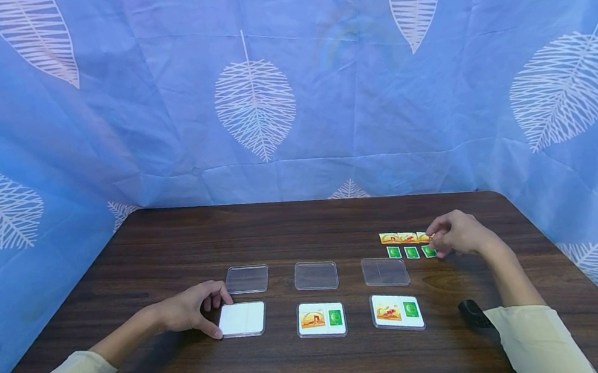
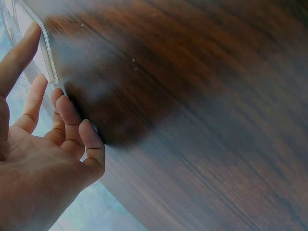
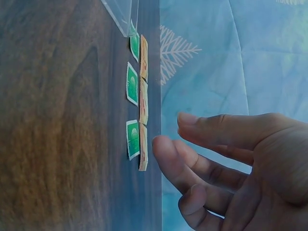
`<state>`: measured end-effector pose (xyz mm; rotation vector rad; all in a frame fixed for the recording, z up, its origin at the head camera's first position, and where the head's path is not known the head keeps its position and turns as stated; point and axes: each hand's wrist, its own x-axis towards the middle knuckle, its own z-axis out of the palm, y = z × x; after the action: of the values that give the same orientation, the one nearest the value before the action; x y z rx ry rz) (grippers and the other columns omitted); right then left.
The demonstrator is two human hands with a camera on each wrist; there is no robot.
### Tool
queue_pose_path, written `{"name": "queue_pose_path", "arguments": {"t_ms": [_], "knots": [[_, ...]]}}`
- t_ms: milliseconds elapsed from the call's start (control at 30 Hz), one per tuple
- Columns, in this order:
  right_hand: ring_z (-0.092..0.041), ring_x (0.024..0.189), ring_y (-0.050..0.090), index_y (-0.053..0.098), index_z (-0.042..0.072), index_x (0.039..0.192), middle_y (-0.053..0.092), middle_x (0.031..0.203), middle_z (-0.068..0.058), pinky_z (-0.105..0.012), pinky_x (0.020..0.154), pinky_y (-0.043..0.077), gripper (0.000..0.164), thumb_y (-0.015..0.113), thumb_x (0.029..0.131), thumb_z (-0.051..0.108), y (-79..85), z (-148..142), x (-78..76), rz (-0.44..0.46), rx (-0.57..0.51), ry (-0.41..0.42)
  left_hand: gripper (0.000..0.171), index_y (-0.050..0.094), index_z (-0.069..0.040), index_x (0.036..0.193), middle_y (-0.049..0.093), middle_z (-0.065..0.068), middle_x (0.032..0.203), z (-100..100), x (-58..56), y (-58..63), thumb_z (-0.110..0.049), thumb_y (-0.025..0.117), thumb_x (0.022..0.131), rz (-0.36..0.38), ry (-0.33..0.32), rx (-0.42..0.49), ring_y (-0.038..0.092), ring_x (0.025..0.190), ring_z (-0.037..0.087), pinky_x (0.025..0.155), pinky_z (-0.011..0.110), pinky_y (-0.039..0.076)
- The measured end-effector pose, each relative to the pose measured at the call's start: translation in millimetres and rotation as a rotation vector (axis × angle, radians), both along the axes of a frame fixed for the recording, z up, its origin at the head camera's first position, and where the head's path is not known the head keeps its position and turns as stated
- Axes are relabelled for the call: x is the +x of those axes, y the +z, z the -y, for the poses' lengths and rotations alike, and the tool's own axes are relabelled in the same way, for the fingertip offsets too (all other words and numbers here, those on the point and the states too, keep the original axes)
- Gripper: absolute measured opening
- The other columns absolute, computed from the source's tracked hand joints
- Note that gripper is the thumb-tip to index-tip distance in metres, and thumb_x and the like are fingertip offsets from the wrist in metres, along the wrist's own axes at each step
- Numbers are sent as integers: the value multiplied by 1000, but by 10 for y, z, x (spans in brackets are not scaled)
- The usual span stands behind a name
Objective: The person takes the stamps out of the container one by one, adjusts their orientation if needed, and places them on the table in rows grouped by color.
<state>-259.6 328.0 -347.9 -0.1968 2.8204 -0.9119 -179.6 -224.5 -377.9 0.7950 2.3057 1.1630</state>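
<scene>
Two hands, left hand [image 1: 188, 310] relaxed at white case [image 1: 242, 319] edge, right hand [image 1: 457, 233] loose over stamps [image 1: 409, 245]

We see a dark brown wood-grain table [image 1: 293, 236], green stamps [image 1: 411, 252], orange-yellow stamps [image 1: 398, 237], a white card [image 1: 242, 318], and a blue white-leafed curtain [image 1: 289, 90].

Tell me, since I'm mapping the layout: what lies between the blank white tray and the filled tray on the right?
Another filled tray, holding an orange stamp and a green stamp, sits between the blank tray and the right filled tray, seen in the head view.
</scene>
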Motion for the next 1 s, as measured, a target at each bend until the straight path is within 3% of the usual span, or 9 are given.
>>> {"name": "queue_pose_path", "arguments": {"t_ms": [267, 833, 1000], "knots": [[-22, 69, 73, 67, -12, 113, 69, 81, -10, -32, 52, 44, 25, 72, 92, 1, 56, 64, 23, 0, -2, 33, 45, 58, 1, 115, 44, 8, 101, 3, 3, -3, 0, 86, 80, 7, 14, -10, 37, 89, 24, 73, 30, 33], [-26, 71, 74, 69, -10, 112, 69, 81, -11, -34, 53, 44, 22, 71, 92, -1, 104, 121, 49, -24, 7, 48, 46, 60, -3, 115, 46, 8, 102, -18, -12, 7, -6, 88, 79, 30, 55, -53, 40, 92, 25, 76, 30, 35], [-27, 71, 74, 68, -11, 112, 69, 83, -11, -33, 52, 44, 21, 69, 93, -2, 118, 160, 56, -27, 1, 88, 46, 60, -4, 115, 46, 8, 103, -21, 0, 9, -7, 89, 79, 32, 56, -60, 39, 92, 25, 77, 30, 35]]}}
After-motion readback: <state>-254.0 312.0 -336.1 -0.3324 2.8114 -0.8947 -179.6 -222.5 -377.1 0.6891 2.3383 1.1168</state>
